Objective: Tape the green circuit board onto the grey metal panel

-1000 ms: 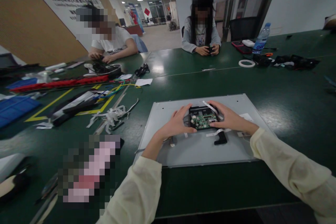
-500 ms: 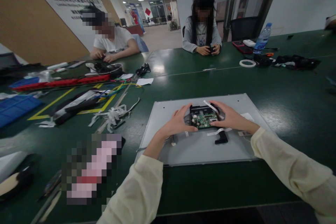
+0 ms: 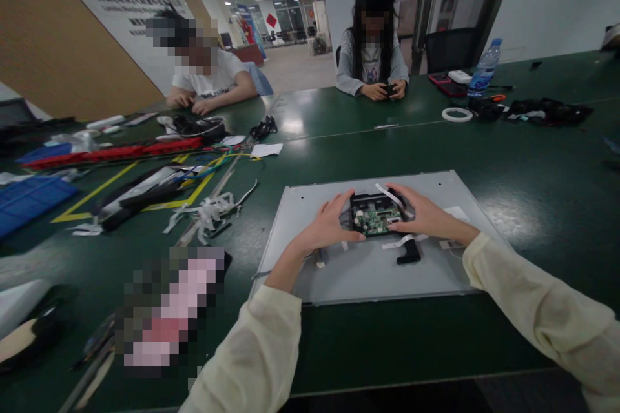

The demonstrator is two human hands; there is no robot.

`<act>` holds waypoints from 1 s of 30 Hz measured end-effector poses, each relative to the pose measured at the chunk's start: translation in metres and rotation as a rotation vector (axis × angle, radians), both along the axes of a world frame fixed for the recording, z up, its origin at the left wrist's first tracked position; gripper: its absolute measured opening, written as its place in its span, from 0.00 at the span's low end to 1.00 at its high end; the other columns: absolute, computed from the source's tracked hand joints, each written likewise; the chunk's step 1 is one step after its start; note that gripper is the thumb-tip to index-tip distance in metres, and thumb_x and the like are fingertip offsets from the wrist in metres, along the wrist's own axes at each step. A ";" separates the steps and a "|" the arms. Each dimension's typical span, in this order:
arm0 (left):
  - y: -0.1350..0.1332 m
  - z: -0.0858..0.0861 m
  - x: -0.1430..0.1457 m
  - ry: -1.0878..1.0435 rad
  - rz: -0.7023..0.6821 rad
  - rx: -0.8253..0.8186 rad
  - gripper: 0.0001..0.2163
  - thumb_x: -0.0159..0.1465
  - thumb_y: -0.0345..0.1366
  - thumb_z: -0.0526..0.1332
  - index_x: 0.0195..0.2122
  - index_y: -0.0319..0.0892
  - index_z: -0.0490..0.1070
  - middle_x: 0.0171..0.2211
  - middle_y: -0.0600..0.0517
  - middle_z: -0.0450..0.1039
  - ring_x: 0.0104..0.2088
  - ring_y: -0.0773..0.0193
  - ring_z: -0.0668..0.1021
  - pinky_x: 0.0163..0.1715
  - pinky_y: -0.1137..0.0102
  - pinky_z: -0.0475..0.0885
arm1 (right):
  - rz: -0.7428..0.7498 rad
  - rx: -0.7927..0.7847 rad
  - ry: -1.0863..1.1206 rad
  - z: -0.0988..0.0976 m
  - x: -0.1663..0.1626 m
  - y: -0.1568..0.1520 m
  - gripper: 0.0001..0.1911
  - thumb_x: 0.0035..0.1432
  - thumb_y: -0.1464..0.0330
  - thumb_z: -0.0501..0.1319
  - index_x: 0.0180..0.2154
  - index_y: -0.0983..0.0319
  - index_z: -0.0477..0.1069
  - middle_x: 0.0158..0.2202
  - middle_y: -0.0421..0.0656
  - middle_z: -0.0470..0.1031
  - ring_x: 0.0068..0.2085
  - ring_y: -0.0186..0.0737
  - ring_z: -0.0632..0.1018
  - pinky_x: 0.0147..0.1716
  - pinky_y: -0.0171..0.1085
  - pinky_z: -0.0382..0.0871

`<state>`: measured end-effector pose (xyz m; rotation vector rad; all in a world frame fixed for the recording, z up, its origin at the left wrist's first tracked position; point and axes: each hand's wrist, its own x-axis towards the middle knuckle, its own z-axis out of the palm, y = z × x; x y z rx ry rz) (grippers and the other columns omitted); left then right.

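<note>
Left hand [image 3: 327, 227] and right hand [image 3: 423, 213] are clamping a black-framed circuit board [image 3: 374, 222] between them over a grey panel [image 3: 358, 282] — seemingly a steadying step, the next move calling for even pressure.

On a dark green counter [image 3: 339, 148], a pale grey panel [image 3: 353, 281] carries a green circuit board [image 3: 375, 222] in a black frame [image 3: 365, 200], with a white ribbon [image 3: 387, 193] at the frame's 1 o'clock corner. Both sleeves [image 3: 256, 348] are cream. From the panel, a white tangle [image 3: 209, 214] and a blue basket [image 3: 36, 201] show at 9 o'clock, a red strip [image 3: 113, 151] between 9 and 10, a blue-capped bottle [image 3: 485, 70] at 1.
</note>
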<state>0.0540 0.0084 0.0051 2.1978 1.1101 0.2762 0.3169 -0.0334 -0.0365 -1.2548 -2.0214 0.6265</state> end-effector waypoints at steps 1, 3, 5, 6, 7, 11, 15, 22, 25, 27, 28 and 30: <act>0.000 0.000 0.000 -0.002 -0.001 0.001 0.47 0.49 0.44 0.69 0.67 0.45 0.44 0.66 0.43 0.48 0.66 0.45 0.50 0.63 0.50 0.50 | 0.001 0.000 -0.003 0.000 0.000 0.000 0.45 0.49 0.54 0.66 0.64 0.55 0.50 0.62 0.48 0.58 0.60 0.52 0.64 0.58 0.51 0.59; 0.001 -0.001 0.000 -0.011 -0.003 0.006 0.47 0.49 0.44 0.69 0.67 0.45 0.45 0.66 0.43 0.49 0.66 0.45 0.51 0.63 0.51 0.50 | 0.000 -0.005 -0.006 0.000 0.000 0.000 0.45 0.49 0.54 0.66 0.64 0.55 0.50 0.62 0.48 0.58 0.60 0.52 0.64 0.58 0.50 0.60; 0.000 -0.001 0.000 -0.019 -0.003 0.009 0.47 0.49 0.43 0.69 0.67 0.45 0.45 0.66 0.43 0.49 0.66 0.44 0.51 0.63 0.51 0.50 | 0.001 -0.011 -0.007 0.000 0.001 0.000 0.45 0.49 0.54 0.66 0.64 0.55 0.50 0.62 0.48 0.57 0.60 0.52 0.63 0.58 0.51 0.60; 0.000 -0.001 0.000 -0.021 -0.004 0.008 0.47 0.49 0.43 0.69 0.67 0.45 0.45 0.66 0.43 0.49 0.66 0.44 0.51 0.63 0.51 0.50 | 0.002 -0.012 -0.006 -0.001 0.001 0.000 0.45 0.49 0.54 0.66 0.64 0.55 0.50 0.62 0.48 0.57 0.60 0.52 0.63 0.58 0.51 0.59; 0.000 -0.001 0.000 -0.024 -0.005 0.005 0.47 0.49 0.43 0.69 0.67 0.45 0.45 0.66 0.43 0.49 0.66 0.45 0.51 0.63 0.51 0.49 | 0.003 -0.012 -0.006 -0.001 0.001 0.001 0.45 0.49 0.54 0.66 0.64 0.55 0.50 0.63 0.48 0.57 0.60 0.52 0.63 0.58 0.51 0.59; 0.001 -0.001 0.000 -0.059 -0.005 -0.022 0.48 0.47 0.44 0.70 0.66 0.45 0.47 0.66 0.43 0.49 0.66 0.43 0.49 0.64 0.50 0.46 | 0.014 0.014 0.007 -0.002 0.001 0.001 0.45 0.49 0.54 0.66 0.64 0.56 0.50 0.62 0.49 0.58 0.60 0.52 0.63 0.59 0.51 0.58; 0.002 -0.001 0.000 -0.076 -0.007 -0.047 0.48 0.47 0.44 0.71 0.66 0.45 0.48 0.67 0.43 0.48 0.67 0.43 0.48 0.64 0.50 0.41 | 0.017 0.013 -0.003 -0.004 0.001 0.003 0.45 0.49 0.53 0.65 0.64 0.56 0.50 0.62 0.49 0.57 0.60 0.51 0.63 0.59 0.51 0.58; 0.003 -0.002 0.000 -0.075 -0.005 -0.041 0.48 0.47 0.45 0.70 0.66 0.43 0.49 0.67 0.42 0.47 0.66 0.43 0.48 0.64 0.50 0.40 | 0.013 0.012 -0.007 -0.005 0.002 0.003 0.46 0.49 0.53 0.65 0.64 0.55 0.48 0.62 0.49 0.57 0.60 0.52 0.63 0.58 0.51 0.59; 0.003 -0.004 -0.001 -0.123 0.000 -0.052 0.47 0.45 0.44 0.71 0.65 0.45 0.51 0.66 0.43 0.48 0.66 0.42 0.48 0.64 0.50 0.39 | 0.002 -0.003 -0.011 -0.004 0.002 0.002 0.47 0.48 0.53 0.65 0.65 0.55 0.48 0.63 0.49 0.57 0.60 0.52 0.64 0.57 0.51 0.60; 0.003 -0.005 -0.001 -0.129 -0.003 -0.054 0.47 0.45 0.45 0.71 0.65 0.46 0.51 0.66 0.43 0.48 0.67 0.42 0.47 0.64 0.50 0.38 | -0.004 -0.013 -0.018 -0.004 0.002 0.001 0.47 0.48 0.53 0.65 0.65 0.56 0.48 0.63 0.49 0.57 0.60 0.52 0.64 0.57 0.51 0.60; 0.004 -0.005 -0.001 -0.123 -0.004 -0.052 0.47 0.45 0.45 0.71 0.65 0.46 0.51 0.66 0.43 0.48 0.67 0.42 0.47 0.64 0.50 0.38 | -0.005 -0.013 -0.018 -0.003 0.002 0.001 0.47 0.48 0.53 0.65 0.65 0.56 0.48 0.63 0.49 0.57 0.60 0.52 0.63 0.57 0.50 0.59; 0.004 -0.005 -0.001 -0.114 -0.002 -0.050 0.47 0.45 0.45 0.71 0.65 0.46 0.51 0.67 0.44 0.48 0.67 0.42 0.47 0.65 0.51 0.38 | -0.001 -0.003 -0.015 -0.003 0.001 0.001 0.47 0.48 0.53 0.65 0.65 0.56 0.48 0.63 0.50 0.57 0.60 0.52 0.63 0.58 0.50 0.59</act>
